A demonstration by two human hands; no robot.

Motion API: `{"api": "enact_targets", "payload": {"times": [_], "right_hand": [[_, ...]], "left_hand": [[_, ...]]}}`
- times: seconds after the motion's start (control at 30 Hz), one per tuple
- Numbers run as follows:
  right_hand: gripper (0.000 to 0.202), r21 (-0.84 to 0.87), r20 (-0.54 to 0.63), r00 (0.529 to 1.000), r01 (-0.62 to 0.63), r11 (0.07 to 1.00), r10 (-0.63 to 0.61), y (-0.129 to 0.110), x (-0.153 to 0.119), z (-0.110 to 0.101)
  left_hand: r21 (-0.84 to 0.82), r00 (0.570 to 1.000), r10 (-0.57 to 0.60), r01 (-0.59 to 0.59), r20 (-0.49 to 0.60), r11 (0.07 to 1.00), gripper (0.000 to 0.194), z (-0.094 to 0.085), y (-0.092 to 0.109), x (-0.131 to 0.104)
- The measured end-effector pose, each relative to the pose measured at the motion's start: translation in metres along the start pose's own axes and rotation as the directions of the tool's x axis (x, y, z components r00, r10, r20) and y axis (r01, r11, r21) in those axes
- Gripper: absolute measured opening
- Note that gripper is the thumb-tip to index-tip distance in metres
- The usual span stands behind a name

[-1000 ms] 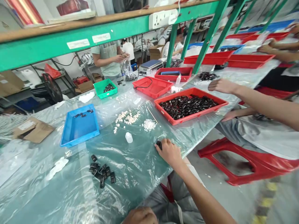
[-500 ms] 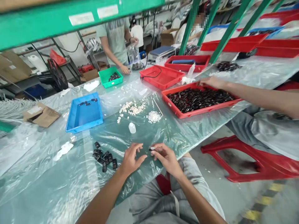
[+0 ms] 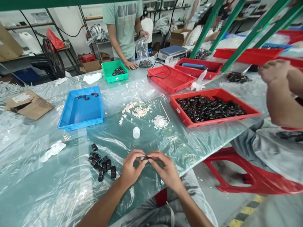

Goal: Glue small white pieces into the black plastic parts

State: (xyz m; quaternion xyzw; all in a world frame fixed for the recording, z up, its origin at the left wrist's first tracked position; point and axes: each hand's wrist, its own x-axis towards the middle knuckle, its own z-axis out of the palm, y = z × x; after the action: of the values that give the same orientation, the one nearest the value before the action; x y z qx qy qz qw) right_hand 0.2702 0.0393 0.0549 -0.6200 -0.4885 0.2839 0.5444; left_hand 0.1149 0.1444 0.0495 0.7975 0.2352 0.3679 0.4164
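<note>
A small dark piece (image 3: 146, 158) with a whitish spot at its left end is pinched between my two hands near the table's front edge. The fingertips of my left hand (image 3: 133, 167) close on its left end. My right hand (image 3: 165, 168) grips the right end with thumb and fingers. Several black parts (image 3: 101, 164) lie in a loose pile to the left of my left hand. Beyond my hands stands a small translucent cup (image 3: 136, 132). Small white bits (image 3: 160, 122) and cream-coloured pieces (image 3: 137, 109) lie scattered behind it.
A red tray (image 3: 187, 122) full of dark parts stands at the right, a blue tray (image 3: 80, 126) at the left. Further back are a green tray (image 3: 116, 78) and another red tray (image 3: 174, 82). A person's hands (image 3: 274, 71) are at the far right; another person stands across the table.
My left hand has come over to my right hand and now holds the dark piece too. The neighbour's hand has left the full red tray. The view has shifted.
</note>
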Motion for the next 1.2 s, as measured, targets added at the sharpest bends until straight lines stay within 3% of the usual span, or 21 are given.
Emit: {"api": "enact_targets", "payload": {"times": [0.07, 0.13, 0.27, 0.33, 0.47, 0.63, 0.77, 0.9, 1.03, 1.2], "right_hand": [[0.021, -0.069, 0.116, 0.993, -0.003, 0.998, 0.011, 0.005, 0.01, -0.008], [0.024, -0.151, 0.126, 0.992, -0.01, 0.988, 0.029, 0.014, 0.029, -0.027], [0.035, -0.384, -0.151, 0.986, -0.117, 0.916, 0.063, 0.043, 0.082, -0.075], [0.037, -0.457, -0.211, 0.975, -0.158, 0.875, 0.066, 0.059, 0.102, -0.087], [0.034, -0.515, -0.229, 0.97, -0.186, 0.837, 0.075, 0.077, 0.118, -0.082], [0.031, -0.445, -0.249, 0.965, -0.188, 0.876, 0.081, 0.064, 0.123, -0.076], [0.042, -0.272, -0.262, 0.962, -0.154, 0.95, 0.081, 0.044, 0.102, -0.073], [0.049, -0.043, -0.203, 0.971, -0.142, 0.989, 0.131, 0.019, 0.039, -0.042], [0.037, 0.142, -0.203, 0.972, -0.092, 0.986, 0.12, -0.005, -0.013, -0.007], [0.017, 0.114, -0.311, 0.95, 0.038, 0.993, -0.001, -0.006, -0.026, 0.007]], "left_hand": [[-0.028, 0.999, -0.01, 0.009, -0.037, 1.0, 0.006, -0.001, 0.0, 0.002], [-0.052, 0.999, -0.024, 0.021, -0.049, 0.998, 0.006, -0.001, -0.002, 0.003], [-0.056, 0.999, -0.02, 0.017, -0.037, 0.998, 0.007, -0.002, -0.01, 0.004], [-0.045, 0.999, -0.021, 0.02, -0.025, 0.999, 0.01, -0.001, -0.014, 0.003], [-0.033, 0.999, -0.042, 0.043, 0.032, 0.999, 0.013, 0.001, -0.016, 0.001], [0.01, 0.998, -0.05, 0.049, 0.023, 0.999, 0.015, -0.001, -0.012, 0.004], [0.002, 0.998, -0.039, 0.039, 0.05, 0.999, 0.016, -0.001, -0.012, 0.002], [-0.048, 0.984, -0.087, 0.096, 0.158, 0.994, 0.021, 0.003, -0.008, -0.006], [-0.08, 0.953, -0.111, 0.138, 0.281, 0.987, 0.022, 0.006, 0.0, -0.013], [-0.11, 0.926, -0.123, 0.173, 0.357, 0.979, 0.025, 0.004, 0.005, -0.012]]}}
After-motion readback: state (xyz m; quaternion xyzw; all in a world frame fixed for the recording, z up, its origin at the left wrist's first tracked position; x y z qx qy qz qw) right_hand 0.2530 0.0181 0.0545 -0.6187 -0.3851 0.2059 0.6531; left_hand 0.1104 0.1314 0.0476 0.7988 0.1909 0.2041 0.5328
